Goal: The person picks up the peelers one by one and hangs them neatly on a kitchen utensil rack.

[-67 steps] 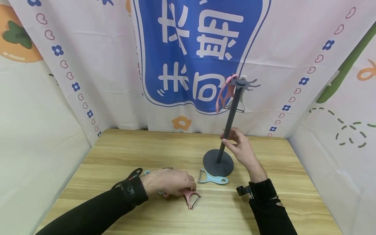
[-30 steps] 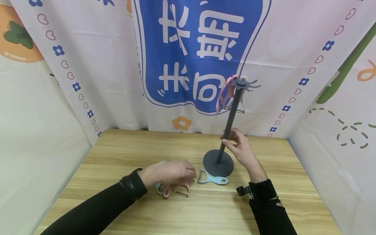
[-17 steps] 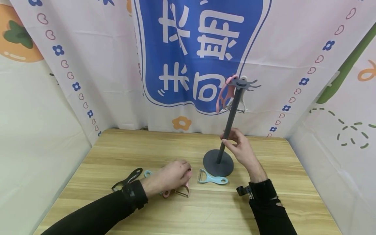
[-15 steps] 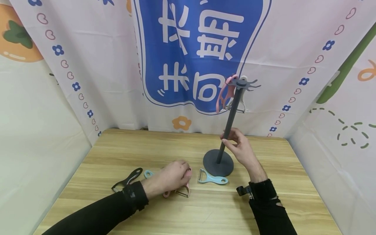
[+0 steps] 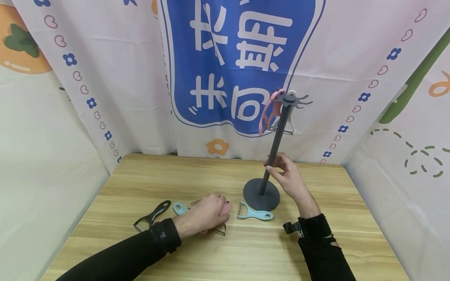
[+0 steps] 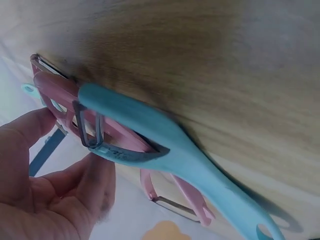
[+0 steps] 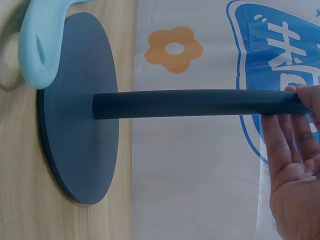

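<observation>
My left hand (image 5: 207,212) pinches a pink peeler (image 5: 225,207) low over the table, with its blade end toward the front edge. In the left wrist view, the thumb meets the pink peeler (image 6: 52,87), while the fingers pass behind a light blue peeler (image 6: 192,167). A second pink peeler (image 6: 186,192) shows beyond that one, partly hidden. My right hand (image 5: 289,177) holds the post of a dark grey stand (image 5: 276,136), fingers and thumb on either side. On the stand's hooks hang a pink peeler (image 5: 266,115) and a white peeler (image 5: 291,117).
A black peeler (image 5: 154,214) lies left of my left hand. Another light blue peeler (image 5: 258,214) lies right at the front of the stand's round base (image 5: 254,197). A printed curtain (image 5: 140,97) hangs behind the wooden table (image 5: 158,171).
The pink peeler under my left hand has turned and shifted back and left from where it lay. The left hand has lately crept slightly forward over it. My right hand stays on the post.
</observation>
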Tool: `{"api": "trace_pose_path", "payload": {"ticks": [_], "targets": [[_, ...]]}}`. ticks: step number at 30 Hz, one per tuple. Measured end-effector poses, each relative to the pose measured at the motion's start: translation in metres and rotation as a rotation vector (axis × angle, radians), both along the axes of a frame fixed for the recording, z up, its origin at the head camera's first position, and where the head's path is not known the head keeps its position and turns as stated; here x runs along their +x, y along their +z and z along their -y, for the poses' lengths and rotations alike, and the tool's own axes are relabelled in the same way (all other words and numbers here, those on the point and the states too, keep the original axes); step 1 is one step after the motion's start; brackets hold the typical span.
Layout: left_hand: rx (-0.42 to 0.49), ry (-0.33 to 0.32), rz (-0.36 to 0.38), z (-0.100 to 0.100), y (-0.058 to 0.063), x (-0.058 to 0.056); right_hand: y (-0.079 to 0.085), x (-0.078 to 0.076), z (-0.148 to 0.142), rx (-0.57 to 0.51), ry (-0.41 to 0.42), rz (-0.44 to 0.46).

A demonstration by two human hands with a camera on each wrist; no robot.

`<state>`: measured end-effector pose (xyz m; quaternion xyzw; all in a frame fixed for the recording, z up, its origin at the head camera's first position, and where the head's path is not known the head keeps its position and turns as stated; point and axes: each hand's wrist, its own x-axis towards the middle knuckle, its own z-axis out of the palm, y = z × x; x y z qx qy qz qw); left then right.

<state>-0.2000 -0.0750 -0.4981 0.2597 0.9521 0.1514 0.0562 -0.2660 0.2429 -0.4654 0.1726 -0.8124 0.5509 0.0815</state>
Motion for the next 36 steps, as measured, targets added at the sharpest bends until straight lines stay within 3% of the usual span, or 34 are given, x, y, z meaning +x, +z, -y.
{"api": "trace_pose_path", "payload": {"ticks": [6, 15, 26, 36], "targets": [[0.093, 0.019, 0.097, -0.002, 0.001, -0.005, 0.001, 0.001, 0.0, -0.004, 0.002, -0.006], [0.148, 0.025, 0.109, -0.003, 0.006, -0.009, 0.001, 0.001, 0.0, -0.011, 0.007, -0.003], [0.241, 0.021, 0.061, 0.0, 0.031, -0.017, 0.0, 0.0, 0.0, 0.001, 0.001, 0.003], [0.338, 0.082, 0.065, 0.003, 0.058, -0.022, -0.001, 0.0, 0.0, -0.002, 0.002, -0.001]]}}
